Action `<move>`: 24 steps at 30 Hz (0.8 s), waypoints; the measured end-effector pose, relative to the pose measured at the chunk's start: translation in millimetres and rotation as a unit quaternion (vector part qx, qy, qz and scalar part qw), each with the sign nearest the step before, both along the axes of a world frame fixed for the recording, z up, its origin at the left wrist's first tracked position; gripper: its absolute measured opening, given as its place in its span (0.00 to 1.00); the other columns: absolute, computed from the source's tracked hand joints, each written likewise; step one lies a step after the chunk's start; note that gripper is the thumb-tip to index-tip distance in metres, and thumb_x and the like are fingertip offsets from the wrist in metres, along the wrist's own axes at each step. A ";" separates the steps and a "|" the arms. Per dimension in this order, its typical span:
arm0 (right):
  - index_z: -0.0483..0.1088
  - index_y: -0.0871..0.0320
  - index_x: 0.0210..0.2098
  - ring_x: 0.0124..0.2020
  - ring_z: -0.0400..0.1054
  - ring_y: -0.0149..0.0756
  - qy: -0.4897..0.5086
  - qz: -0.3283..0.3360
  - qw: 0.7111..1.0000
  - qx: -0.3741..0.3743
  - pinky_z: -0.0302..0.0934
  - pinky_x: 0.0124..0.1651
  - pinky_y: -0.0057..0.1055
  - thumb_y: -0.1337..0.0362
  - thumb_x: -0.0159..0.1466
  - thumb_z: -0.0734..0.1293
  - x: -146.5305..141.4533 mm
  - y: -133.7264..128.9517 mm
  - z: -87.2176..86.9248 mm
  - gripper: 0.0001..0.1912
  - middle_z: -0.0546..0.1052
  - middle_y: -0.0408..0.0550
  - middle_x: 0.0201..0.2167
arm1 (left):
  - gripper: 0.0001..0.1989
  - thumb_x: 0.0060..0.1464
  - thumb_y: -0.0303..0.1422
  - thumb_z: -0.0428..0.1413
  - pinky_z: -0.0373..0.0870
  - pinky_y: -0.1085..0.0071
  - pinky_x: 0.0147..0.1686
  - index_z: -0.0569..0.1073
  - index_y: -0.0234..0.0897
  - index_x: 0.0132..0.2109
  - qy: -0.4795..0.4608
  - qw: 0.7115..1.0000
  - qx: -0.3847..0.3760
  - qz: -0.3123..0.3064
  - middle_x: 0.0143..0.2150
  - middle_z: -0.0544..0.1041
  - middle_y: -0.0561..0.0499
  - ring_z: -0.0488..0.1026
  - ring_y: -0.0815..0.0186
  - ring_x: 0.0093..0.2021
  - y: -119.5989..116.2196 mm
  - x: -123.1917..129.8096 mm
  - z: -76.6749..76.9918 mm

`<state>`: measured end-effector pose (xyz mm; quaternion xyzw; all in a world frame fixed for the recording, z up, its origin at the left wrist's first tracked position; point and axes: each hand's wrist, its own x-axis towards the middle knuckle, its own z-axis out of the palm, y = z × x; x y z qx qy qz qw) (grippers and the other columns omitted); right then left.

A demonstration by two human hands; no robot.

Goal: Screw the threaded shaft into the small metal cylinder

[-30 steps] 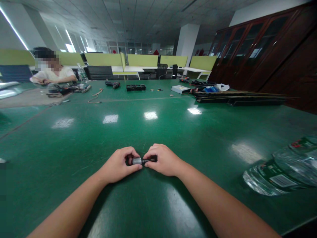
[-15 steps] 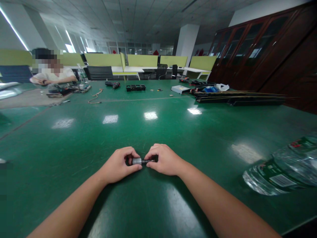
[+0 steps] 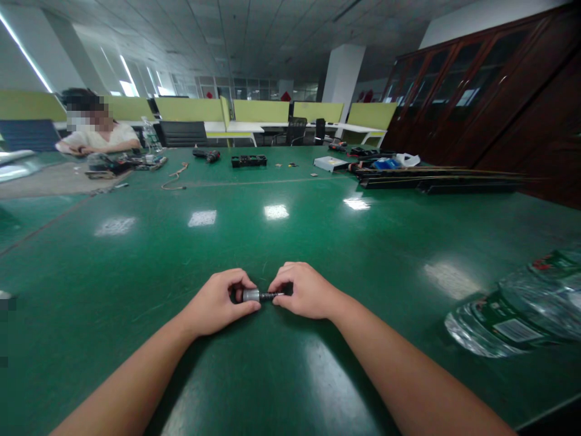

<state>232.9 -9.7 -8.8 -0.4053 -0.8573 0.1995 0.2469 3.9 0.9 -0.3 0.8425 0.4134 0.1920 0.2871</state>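
Observation:
My left hand (image 3: 216, 306) is closed round a short silver cylinder (image 3: 251, 295), gripping it between thumb and fingers low over the green table. A dark, ribbed rod that looks like a coil spring (image 3: 267, 297) sticks out of the cylinder's right end. The thumb and fingers of my right hand (image 3: 305, 293) pinch that spring-like piece near its far end, where a thin tip shows. Both pieces lie roughly level and in line. My left fingers partly cover the cylinder's left end.
A pack of water bottles (image 3: 512, 315) lies at the right. Farther back are a power drill (image 3: 206, 155), a black bracket-like part (image 3: 249, 161), a cord (image 3: 175, 177), a silver box (image 3: 331, 163) and long black bars (image 3: 431, 180). A person (image 3: 100, 136) sits at the far left.
My right hand has slid slightly to the right along the spring-like piece, so more of it shows between my hands. My left hand and the cylinder have stayed in place.

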 end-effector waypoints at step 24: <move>0.79 0.58 0.31 0.29 0.70 0.31 -0.016 -0.109 0.988 -0.111 0.61 0.34 0.27 0.71 0.50 0.71 30.8 9.3 7.5 0.08 0.78 0.45 0.29 | 0.12 0.51 0.40 0.61 0.61 0.74 0.29 0.73 0.36 0.36 0.004 1.000 -0.007 0.013 0.29 0.73 0.54 0.67 0.67 0.29 -1.2 0.8 1.6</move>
